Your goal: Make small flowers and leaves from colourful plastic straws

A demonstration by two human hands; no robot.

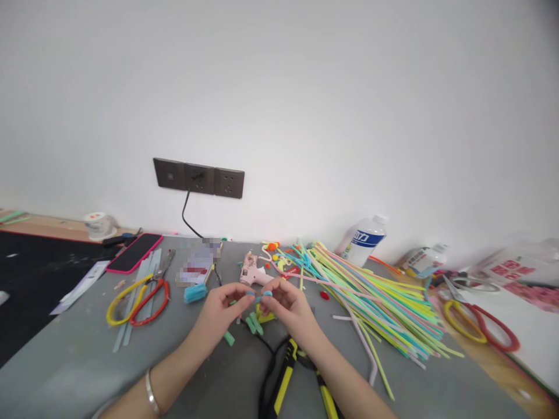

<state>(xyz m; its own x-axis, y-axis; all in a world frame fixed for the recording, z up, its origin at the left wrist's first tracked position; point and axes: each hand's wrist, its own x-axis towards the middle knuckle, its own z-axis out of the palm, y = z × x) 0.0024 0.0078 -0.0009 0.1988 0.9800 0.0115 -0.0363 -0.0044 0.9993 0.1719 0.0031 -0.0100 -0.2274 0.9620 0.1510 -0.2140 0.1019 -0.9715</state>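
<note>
Your left hand (226, 307) and right hand (289, 307) both pinch blue material (268, 294) between thumbs and forefingers, above the grey tabletop (218, 381). White bottle (363, 240) by wall: contents indiscernible. White tub (99, 227), far left: contents unclear.

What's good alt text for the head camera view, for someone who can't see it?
A person's left hand and right hand pinch a small blue piece between them above a cluttered gray table. A pink glue gun lies just beyond, multicolored pipe cleaners spread to the right, and scissors and a phone lie to the left.
</note>
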